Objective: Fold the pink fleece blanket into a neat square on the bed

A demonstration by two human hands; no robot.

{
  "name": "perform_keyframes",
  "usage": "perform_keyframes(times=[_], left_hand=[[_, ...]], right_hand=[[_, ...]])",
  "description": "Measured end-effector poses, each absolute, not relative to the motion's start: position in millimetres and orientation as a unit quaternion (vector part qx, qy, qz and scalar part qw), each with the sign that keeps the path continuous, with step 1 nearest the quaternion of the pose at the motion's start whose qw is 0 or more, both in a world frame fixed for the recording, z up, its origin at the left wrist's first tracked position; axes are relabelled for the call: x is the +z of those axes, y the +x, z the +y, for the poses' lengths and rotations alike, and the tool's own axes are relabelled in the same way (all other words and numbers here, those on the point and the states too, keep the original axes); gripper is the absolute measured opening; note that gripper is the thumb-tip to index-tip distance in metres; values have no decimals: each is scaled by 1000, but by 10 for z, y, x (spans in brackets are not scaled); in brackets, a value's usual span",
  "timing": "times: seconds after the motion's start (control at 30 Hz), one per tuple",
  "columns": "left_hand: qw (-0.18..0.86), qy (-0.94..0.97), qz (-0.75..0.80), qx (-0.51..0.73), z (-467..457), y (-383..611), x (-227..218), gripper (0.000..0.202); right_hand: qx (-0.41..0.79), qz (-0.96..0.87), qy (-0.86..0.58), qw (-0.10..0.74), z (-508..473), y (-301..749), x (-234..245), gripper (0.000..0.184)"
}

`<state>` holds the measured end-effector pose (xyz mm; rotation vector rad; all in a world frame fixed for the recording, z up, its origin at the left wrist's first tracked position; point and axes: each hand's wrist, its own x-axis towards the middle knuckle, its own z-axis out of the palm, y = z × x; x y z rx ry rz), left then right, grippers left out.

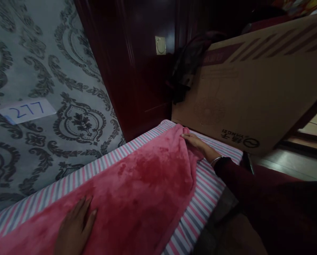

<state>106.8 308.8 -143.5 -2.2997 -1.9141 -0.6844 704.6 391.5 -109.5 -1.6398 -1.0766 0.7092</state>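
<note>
A red plush blanket (137, 184) lies lengthwise over a sheet (201, 198) striped in pink, grey and white. Flat on the blanket's near left part rests my left hand (77, 225), its fingers stretched out and the thumb apart. At the far right end, my right hand (194, 141), with a bangle at the wrist, grips the blanket's folded edge; part of the fingers is hidden by the fabric. Along that right side the blanket is doubled over and slightly bunched. The sheet shows on both long sides of it.
Patterned wallpaper (28, 152) with a paper label (28, 110) reading 277 borders the left side. A dark red wooden panel (137, 71) stands behind the far end. A large cardboard box (243, 85) leans there, with dark cloth (185, 67) hanging beside it.
</note>
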Motion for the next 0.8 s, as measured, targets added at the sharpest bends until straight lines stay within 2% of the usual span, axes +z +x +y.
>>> perform_keyframes(times=[0.17, 0.33, 0.53, 0.7, 0.8], left_hand=[[38, -749, -626, -214, 3119, 1085, -1428, 78], [38, -758, -616, -211, 3131, 1087, -1408, 73], [33, -752, -623, -213, 3123, 1088, -1415, 74], [38, -753, -623, -210, 3127, 1076, -1424, 71], [37, -757, -620, -201, 3128, 1073, -1415, 72]], right_hand=[[143, -380, -848, 340, 3618, 7278, -1063, 21], [57, -418, -876, 236, 3434, 7221, -1165, 27], [-34, -443, -869, 218, 3257, 7585, -912, 43], [-10, -445, -873, 197, 3125, 7794, -891, 30], [20, -429, -855, 292, 3199, 7633, -947, 29]])
